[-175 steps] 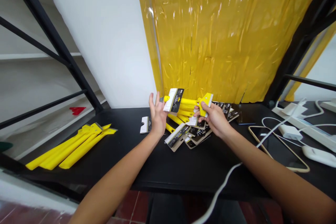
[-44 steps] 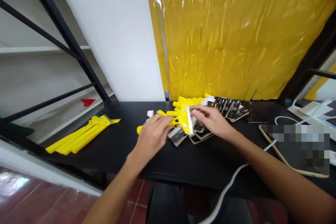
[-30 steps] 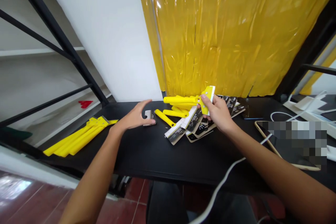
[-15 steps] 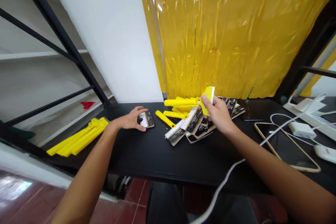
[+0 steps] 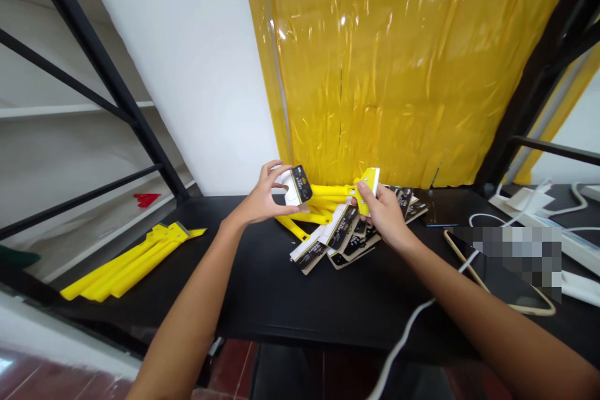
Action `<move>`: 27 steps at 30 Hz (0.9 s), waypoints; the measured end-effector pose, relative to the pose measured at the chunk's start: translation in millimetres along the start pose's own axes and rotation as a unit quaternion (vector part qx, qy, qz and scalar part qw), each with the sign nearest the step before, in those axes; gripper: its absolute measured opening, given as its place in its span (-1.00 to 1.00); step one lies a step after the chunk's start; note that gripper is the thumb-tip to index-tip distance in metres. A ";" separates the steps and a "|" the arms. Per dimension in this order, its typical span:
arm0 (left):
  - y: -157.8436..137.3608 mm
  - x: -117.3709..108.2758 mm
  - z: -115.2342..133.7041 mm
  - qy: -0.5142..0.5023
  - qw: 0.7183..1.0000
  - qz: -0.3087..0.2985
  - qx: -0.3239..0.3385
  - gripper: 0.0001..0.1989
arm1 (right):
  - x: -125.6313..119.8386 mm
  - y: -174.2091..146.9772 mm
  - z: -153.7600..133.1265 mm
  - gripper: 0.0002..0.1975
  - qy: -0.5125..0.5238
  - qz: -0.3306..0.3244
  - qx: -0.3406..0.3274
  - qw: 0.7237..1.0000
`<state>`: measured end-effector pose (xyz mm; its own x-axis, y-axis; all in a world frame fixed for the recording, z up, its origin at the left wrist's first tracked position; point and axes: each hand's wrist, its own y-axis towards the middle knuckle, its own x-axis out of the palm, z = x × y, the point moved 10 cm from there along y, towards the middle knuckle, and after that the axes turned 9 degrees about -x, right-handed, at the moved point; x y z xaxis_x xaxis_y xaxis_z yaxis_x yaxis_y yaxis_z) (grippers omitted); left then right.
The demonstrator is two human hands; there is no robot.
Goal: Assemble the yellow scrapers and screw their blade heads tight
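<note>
My left hand (image 5: 263, 197) grips a black-and-white cardboard packaging card (image 5: 300, 184) between thumb and fingers, raised above the table. In my right hand (image 5: 388, 214) is a yellow scraper (image 5: 368, 190), pinched at its head, with the handle pointing left behind the card. Beneath and between both hands lie more cards (image 5: 341, 226) in an overlapping heap. Several loose yellow scraper handles (image 5: 293, 227) lie just behind and to the left of that heap. At the left of the table, more yellow scrapers (image 5: 135, 262) lie side by side.
The black table (image 5: 262, 300) backs onto a white panel and a yellow plastic curtain (image 5: 398, 75). At right are a phone (image 5: 492, 281), white cables and a power strip (image 5: 581, 231); part there is pixelated. A black metal frame (image 5: 107, 81) and shelves stand at left.
My left hand has picked the card up off the table and carried it right, up to the scraper's handle. My right hand still holds the scraper. The view has shifted slightly.
</note>
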<state>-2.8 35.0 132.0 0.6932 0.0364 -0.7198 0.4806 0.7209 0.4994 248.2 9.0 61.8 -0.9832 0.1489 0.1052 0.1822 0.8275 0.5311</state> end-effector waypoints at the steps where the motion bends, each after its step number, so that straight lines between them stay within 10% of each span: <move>1: 6.8 4.7 1.2 -0.010 1.000 0.001 0.008 -0.06 | -2.0 1.2 1.0 -0.51 0.009 0.006 0.003 1.000; 21: -1.0 45.8 5.2 -0.212 0.977 0.036 0.009 -0.34 | 0.0 2.0 14.2 -0.57 0.101 -0.002 0.063 0.993; 24: -1.2 52.4 -6.0 -0.379 0.919 0.089 -0.067 -0.45 | 0.1 2.5 14.6 -0.57 0.111 0.003 0.062 0.992; 27: -5.7 71.8 -23.7 -0.563 0.801 0.124 -0.162 -0.46 | 0.2 2.5 12.9 -0.56 0.109 0.012 0.054 0.992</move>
<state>31.5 49.9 66.0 0.8779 -0.3099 0.3650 0.2157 0.9366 0.2763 248.4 18.1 52.3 -0.9512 0.0586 0.3028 0.1923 0.8803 0.4336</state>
